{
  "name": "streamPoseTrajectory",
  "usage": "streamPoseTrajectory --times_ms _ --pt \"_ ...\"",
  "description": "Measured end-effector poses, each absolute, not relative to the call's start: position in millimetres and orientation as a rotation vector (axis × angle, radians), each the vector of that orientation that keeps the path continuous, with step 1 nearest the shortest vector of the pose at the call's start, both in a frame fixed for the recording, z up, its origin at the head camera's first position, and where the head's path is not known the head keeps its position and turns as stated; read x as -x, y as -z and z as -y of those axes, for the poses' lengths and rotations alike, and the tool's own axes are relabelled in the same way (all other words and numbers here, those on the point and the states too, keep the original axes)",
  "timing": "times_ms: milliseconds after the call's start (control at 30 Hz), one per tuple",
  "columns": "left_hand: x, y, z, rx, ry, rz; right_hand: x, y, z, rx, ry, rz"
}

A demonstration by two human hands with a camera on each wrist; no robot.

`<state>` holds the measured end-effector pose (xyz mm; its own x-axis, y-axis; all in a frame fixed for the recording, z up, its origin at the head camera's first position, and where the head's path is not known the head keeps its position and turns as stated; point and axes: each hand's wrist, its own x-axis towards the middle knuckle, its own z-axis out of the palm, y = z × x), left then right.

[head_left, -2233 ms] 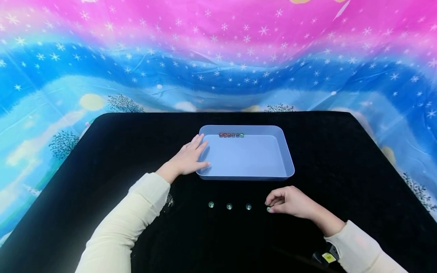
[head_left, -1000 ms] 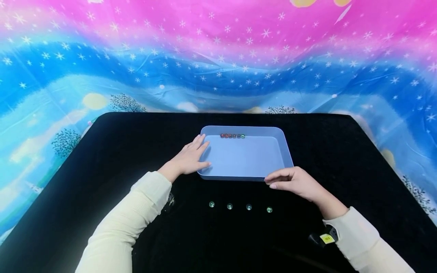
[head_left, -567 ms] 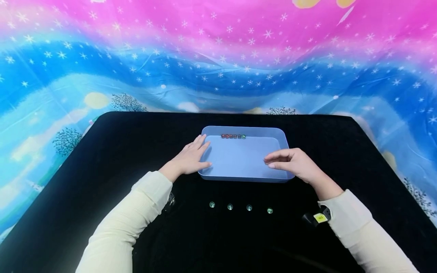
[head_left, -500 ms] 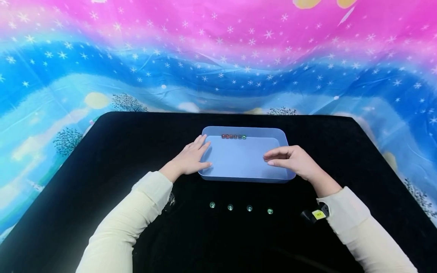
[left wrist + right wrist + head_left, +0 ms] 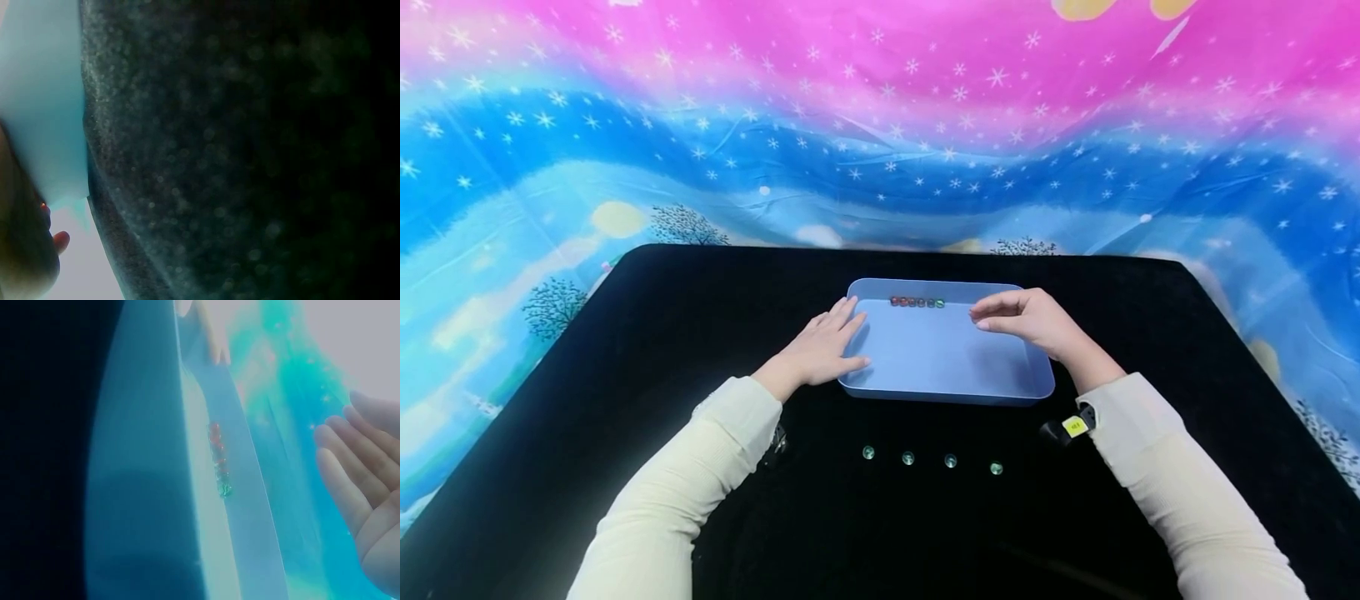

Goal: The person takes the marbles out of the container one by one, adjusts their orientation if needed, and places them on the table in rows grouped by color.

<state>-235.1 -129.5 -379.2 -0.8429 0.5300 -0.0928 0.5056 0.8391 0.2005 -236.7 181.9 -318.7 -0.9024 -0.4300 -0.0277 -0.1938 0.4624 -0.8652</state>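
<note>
A shallow blue-grey tray [image 5: 940,354] sits on the black-covered table. Along its far wall runs a short row of glass marbles, reddish ones [image 5: 903,302] at the left and a green marble [image 5: 940,303] at the right end. My left hand [image 5: 811,350] rests with spread fingers on the tray's left rim. Over the tray's far right part is my right hand [image 5: 1022,320], its fingertips a little right of the green marble. The right wrist view shows its loosely bent fingers [image 5: 350,462] with nothing between them.
Several clear greenish marbles stand in a spaced line in front of the tray, among them a left one [image 5: 868,452] and a right one [image 5: 996,468]. A printed snowflake cloth [image 5: 880,150] hangs behind the table [image 5: 737,283].
My right hand has left the rightmost front marble, which stays on the table, and has moved forward over the tray to its far side. The left hand keeps its place on the rim.
</note>
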Motion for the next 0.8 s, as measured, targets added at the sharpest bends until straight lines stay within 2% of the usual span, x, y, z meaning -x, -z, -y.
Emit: streamPoseTrajectory --times_ms 333,800 --pt "236 379 129 -0.834 -0.257 -2.869 265 327 -175 0.462 1.351 -2.495" --pt "236 381 130 -0.825 -0.262 -2.877 301 335 -162 0.489 1.201 -2.498"
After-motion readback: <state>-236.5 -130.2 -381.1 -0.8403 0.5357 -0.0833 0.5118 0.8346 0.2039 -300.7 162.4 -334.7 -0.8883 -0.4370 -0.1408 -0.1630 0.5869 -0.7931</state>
